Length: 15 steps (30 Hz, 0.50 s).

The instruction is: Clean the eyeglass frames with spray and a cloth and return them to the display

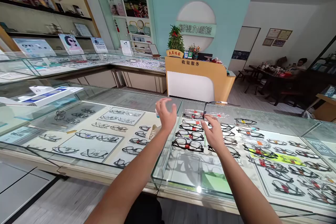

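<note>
Pinching glasses (204, 108), the right hand (214, 133) hovers near the half-open left hand (167, 116).

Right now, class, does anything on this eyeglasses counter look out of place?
Mildly: a cream object near the left hand, partly hidden, is unlike the eyeglasses beside it; I can't tell what it is. Nothing looks spilled or broken.

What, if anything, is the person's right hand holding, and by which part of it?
The right hand holds a pair of glasses, apparently by the front frame, seen nearly edge-on; the exact contact is too small to tell.
</note>
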{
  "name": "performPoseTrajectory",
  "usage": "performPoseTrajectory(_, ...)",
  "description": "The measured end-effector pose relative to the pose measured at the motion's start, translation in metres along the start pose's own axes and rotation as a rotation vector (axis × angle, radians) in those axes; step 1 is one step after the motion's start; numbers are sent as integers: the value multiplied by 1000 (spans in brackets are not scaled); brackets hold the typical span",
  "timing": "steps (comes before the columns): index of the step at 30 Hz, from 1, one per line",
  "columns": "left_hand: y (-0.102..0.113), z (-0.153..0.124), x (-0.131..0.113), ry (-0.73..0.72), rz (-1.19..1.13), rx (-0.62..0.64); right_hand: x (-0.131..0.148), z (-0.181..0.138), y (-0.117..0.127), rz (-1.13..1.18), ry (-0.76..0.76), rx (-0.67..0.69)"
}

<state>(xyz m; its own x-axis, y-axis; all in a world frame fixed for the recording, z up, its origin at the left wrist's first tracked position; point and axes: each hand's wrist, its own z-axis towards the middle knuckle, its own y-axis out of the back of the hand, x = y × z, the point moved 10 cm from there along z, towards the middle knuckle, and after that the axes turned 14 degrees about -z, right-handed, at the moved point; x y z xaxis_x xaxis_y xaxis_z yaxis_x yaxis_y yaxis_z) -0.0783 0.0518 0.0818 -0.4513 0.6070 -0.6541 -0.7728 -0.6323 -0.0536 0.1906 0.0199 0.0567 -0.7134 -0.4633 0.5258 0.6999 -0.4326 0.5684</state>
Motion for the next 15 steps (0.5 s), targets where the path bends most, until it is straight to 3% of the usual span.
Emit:
performPoseTrajectory(2, 15, 11, 23, 64, 134, -100, -3, 1, 3, -11, -5, -31)
performPoseTrajectory(4, 26, 14, 61, 282, 257, -142, -6, 2, 7, -17, -13, -67)
performPoseTrajectory(7, 33, 4, 113, 611, 315, -109, -11, 3, 11, -29, -23, -97)
performPoseTrajectory(11, 31, -4, 146, 722, 276, -55, -15, 4, 14, -33, -12, -113)
performPoseTrajectory(15, 27, -7, 161, 762, 194, -4, -18, 5, 14, -23, -19, -111)
